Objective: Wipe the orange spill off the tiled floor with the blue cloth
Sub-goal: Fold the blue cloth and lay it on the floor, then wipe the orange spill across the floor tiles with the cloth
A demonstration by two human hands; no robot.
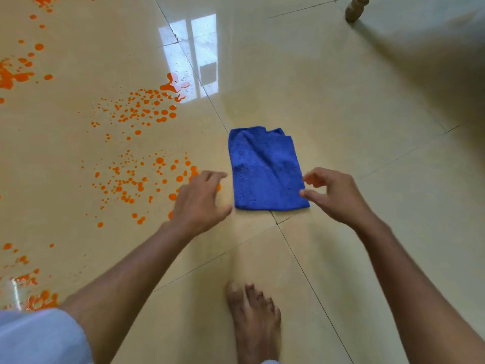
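- The place looks like a room in a home, seen from above at floor level.
- The glossy cream-beige tiled floor (pixel 341 114) is laid in large squares with thin dark grout lines.
- A bright window's reflection (pixel 191 53) shines on the tiles, showing daylight indoors.
- A turned pale wooden furniture leg (pixel 354 9) stands at the far right.
- A person's bare foot (pixel 254 319) rests on the tiles.

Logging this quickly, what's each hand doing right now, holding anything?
Left hand: open, holding nothing, beside the blue cloth.
Right hand: open, fingers loosely curled at the cloth's right edge, no grip yet.
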